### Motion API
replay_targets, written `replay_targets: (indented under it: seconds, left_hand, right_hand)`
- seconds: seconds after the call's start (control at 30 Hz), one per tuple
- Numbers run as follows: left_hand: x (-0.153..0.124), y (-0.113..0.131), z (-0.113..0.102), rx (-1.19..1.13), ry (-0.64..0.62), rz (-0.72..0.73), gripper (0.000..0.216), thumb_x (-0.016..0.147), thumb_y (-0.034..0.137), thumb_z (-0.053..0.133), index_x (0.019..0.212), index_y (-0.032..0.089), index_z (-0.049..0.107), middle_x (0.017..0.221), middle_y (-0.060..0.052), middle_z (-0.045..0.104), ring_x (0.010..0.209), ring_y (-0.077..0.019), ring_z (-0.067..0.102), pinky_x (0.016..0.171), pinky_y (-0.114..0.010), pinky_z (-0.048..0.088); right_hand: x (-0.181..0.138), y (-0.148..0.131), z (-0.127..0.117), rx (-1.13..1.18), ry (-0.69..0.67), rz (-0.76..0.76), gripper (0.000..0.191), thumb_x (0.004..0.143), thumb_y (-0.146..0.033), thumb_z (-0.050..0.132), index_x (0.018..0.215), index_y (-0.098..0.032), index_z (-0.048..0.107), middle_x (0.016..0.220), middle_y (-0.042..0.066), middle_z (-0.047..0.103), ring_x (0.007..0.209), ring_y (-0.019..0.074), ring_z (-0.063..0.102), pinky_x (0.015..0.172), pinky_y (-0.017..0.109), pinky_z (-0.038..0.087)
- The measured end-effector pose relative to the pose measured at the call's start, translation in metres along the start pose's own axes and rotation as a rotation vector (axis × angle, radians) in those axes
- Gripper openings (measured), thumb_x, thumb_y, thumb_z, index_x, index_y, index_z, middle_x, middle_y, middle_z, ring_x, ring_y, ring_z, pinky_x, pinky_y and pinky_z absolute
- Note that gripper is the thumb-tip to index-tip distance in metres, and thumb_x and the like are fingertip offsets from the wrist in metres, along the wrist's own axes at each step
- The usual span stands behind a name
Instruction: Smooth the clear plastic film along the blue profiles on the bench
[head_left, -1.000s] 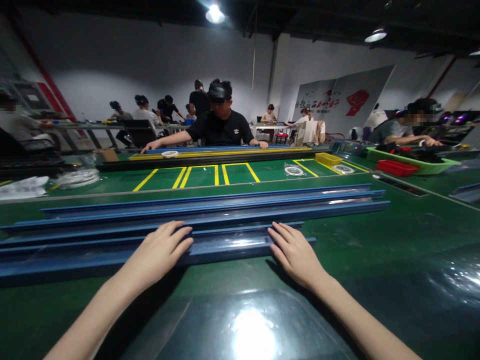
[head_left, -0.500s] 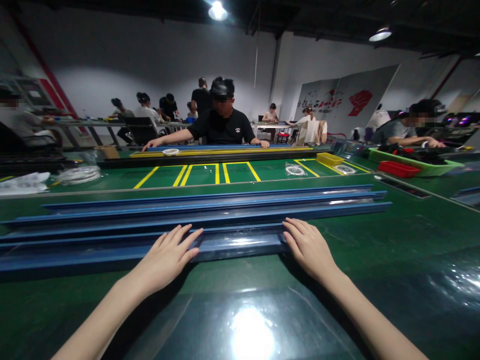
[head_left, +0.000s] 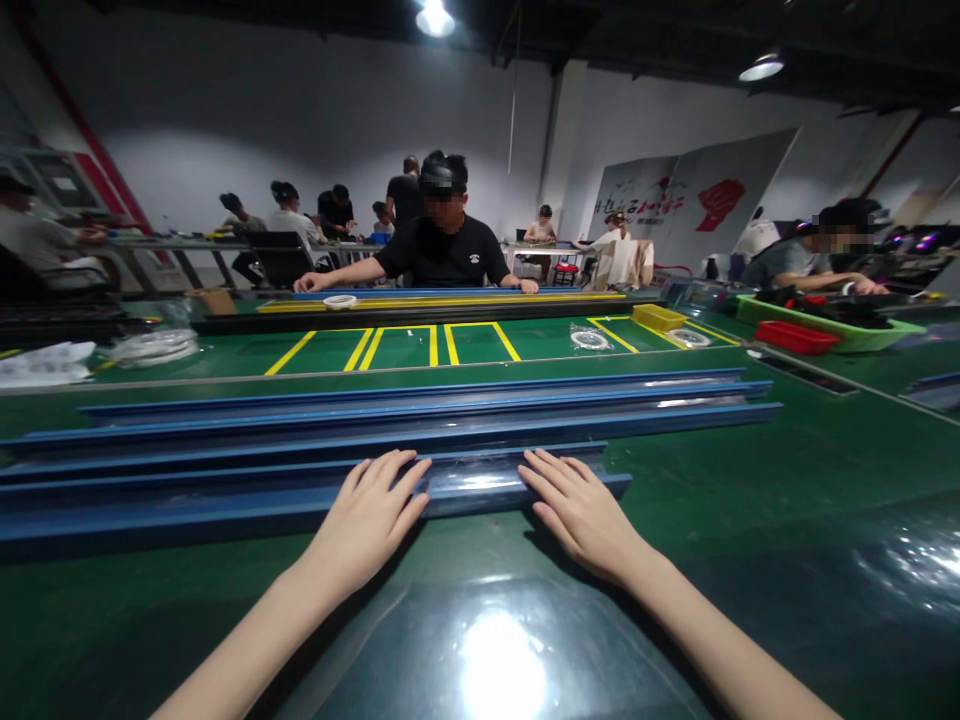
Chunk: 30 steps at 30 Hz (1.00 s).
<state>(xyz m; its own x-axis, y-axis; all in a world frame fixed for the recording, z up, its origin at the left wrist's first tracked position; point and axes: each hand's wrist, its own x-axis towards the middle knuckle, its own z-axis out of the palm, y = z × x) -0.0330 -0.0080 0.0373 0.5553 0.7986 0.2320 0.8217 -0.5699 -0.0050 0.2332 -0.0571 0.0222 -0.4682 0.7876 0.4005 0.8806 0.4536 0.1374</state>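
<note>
Several long blue rails lie side by side across the green table. My left hand rests flat, fingers stretched out, on the nearest blue rail close to its middle. My right hand also lies flat with fingers together on the same rail, near its right end. A glossy clear strip shows on the rail between my hands. Longer rails lie just beyond.
Across the table a person in a black shirt has hands on a blue and yellow rail. Yellow floor-style lines mark the table middle. A yellow tray, red tray and green bin sit at right. More people work behind.
Both hands slid inward along the nearest rail: the left moved right, the right moved left from the rail's end. They are closer together now.
</note>
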Motion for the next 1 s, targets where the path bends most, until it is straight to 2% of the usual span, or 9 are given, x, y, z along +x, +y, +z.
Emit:
replay_targets:
  seconds: [0.1, 0.3, 0.4, 0.5, 0.6, 0.7, 0.83, 1.0]
  left_hand:
    - [-0.001, -0.007, 0.002, 0.015, -0.028, -0.014, 0.044, 0.087, 0.041, 0.025, 0.127, 0.026, 0.036, 0.127, -0.004, 0.043, 0.118, -0.0200, 0.035, 0.098, -0.040, 0.027]
    - [-0.007, -0.034, -0.003, 0.016, -0.181, -0.118, 0.044, 0.085, 0.045, 0.026, 0.127, 0.034, 0.033, 0.132, 0.000, 0.039, 0.121, -0.0220, 0.032, 0.098, -0.045, 0.025]
    - [-0.011, -0.051, -0.005, 0.040, -0.224, -0.196, 0.043, 0.084, 0.045, 0.030, 0.126, 0.037, 0.034, 0.131, 0.000, 0.040, 0.120, -0.0244, 0.034, 0.097, -0.049, 0.024]
    - [-0.012, -0.058, -0.008, 0.087, -0.175, -0.193, 0.041, 0.083, 0.040, 0.031, 0.122, 0.033, 0.041, 0.126, -0.002, 0.046, 0.116, -0.0244, 0.039, 0.096, -0.050, 0.023]
    - [-0.007, -0.048, -0.013, 0.131, -0.068, -0.144, 0.039, 0.085, 0.037, 0.028, 0.114, 0.026, 0.050, 0.119, -0.005, 0.051, 0.111, -0.0228, 0.043, 0.097, -0.047, 0.023]
    - [-0.001, -0.024, -0.014, 0.082, -0.018, -0.083, 0.042, 0.086, 0.040, 0.025, 0.118, 0.024, 0.047, 0.121, -0.005, 0.049, 0.113, -0.0204, 0.042, 0.097, -0.041, 0.027]
    - [0.003, -0.006, -0.005, 0.030, -0.075, -0.019, 0.048, 0.086, 0.046, 0.026, 0.128, 0.026, 0.035, 0.131, -0.004, 0.039, 0.121, -0.0211, 0.033, 0.098, -0.040, 0.027]
    - [0.000, -0.019, 0.001, 0.002, -0.178, -0.032, 0.049, 0.086, 0.048, 0.023, 0.132, 0.030, 0.024, 0.138, 0.000, 0.030, 0.127, -0.0203, 0.023, 0.102, -0.042, 0.021]
  right_hand:
    - [-0.003, 0.010, -0.001, -0.004, 0.063, 0.047, 0.039, 0.088, -0.027, 0.030, 0.119, -0.012, 0.048, 0.124, 0.010, 0.048, 0.117, 0.0190, 0.039, 0.092, 0.036, 0.035]
    - [-0.009, 0.033, -0.002, -0.064, 0.171, 0.269, 0.037, 0.087, -0.028, 0.031, 0.109, -0.012, 0.056, 0.116, 0.009, 0.055, 0.108, 0.0196, 0.047, 0.088, 0.035, 0.037]
    - [-0.009, 0.036, -0.001, -0.073, 0.154, 0.352, 0.036, 0.088, -0.029, 0.030, 0.104, -0.013, 0.058, 0.112, 0.009, 0.058, 0.102, 0.0195, 0.050, 0.083, 0.033, 0.039]
    - [-0.007, 0.031, 0.003, -0.097, 0.111, 0.334, 0.035, 0.087, -0.029, 0.033, 0.103, -0.013, 0.059, 0.110, 0.008, 0.059, 0.102, 0.0214, 0.050, 0.080, 0.034, 0.039]
    - [-0.004, 0.022, 0.007, -0.127, 0.107, 0.300, 0.035, 0.086, -0.028, 0.035, 0.106, -0.011, 0.057, 0.112, 0.010, 0.058, 0.104, 0.0229, 0.047, 0.081, 0.035, 0.037]
    - [-0.001, 0.013, 0.007, -0.112, 0.110, 0.288, 0.036, 0.086, -0.028, 0.035, 0.107, -0.010, 0.057, 0.114, 0.012, 0.056, 0.104, 0.0230, 0.046, 0.081, 0.035, 0.036]
    - [0.000, 0.004, 0.001, -0.052, 0.092, 0.253, 0.036, 0.087, -0.031, 0.034, 0.109, -0.013, 0.056, 0.116, 0.010, 0.055, 0.102, 0.0212, 0.046, 0.079, 0.034, 0.035]
    - [-0.001, 0.010, -0.005, -0.019, 0.068, 0.262, 0.036, 0.088, -0.030, 0.032, 0.109, -0.014, 0.056, 0.114, 0.008, 0.056, 0.101, 0.0197, 0.046, 0.078, 0.033, 0.035]
